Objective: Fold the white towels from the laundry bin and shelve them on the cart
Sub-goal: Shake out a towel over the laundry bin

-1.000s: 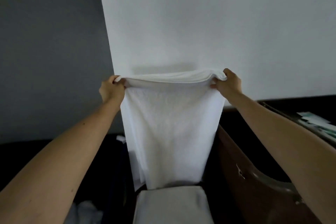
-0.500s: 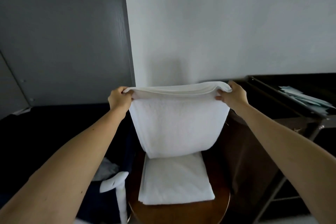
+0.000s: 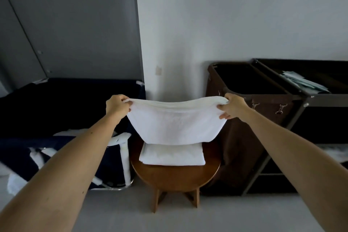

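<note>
A small round wooden counter stands on crossed legs on the pale grey floor, near a white wall; a beige patch sits low on it; left of that, a dark grey panel; far right, pale papers.

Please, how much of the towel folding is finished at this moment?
Done: one folded towel lies on the wooden stool. In hand: the left hand and right hand hold a second towel, partly folded, just above it. Left: white cloth shows in the navy bin, and both towels must go to the cart.
</note>
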